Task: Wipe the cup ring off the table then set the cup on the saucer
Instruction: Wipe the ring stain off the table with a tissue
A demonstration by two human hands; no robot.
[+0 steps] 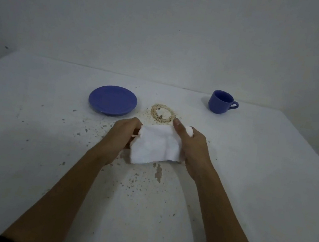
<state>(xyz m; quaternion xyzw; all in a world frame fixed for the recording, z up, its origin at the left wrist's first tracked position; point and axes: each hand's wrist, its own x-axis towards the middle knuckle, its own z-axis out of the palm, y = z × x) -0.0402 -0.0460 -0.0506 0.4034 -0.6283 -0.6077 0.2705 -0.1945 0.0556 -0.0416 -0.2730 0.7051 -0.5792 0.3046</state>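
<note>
A brown cup ring [163,114] stains the white table [249,175] near its middle. Just in front of the ring, both my hands hold a white cloth [156,146] stretched between them. My left hand [124,134] grips its left edge. On the right edge, my right hand [191,144] pinches the cloth with the thumb on top. A blue saucer [113,100] lies left of the ring. The blue cup [221,102] stands upright at the far right, handle pointing right.
The tabletop is speckled with small dark chips and brownish marks around and in front of the ring. A plain wall rises right behind the table's far edge. The table's left and right edges are in view.
</note>
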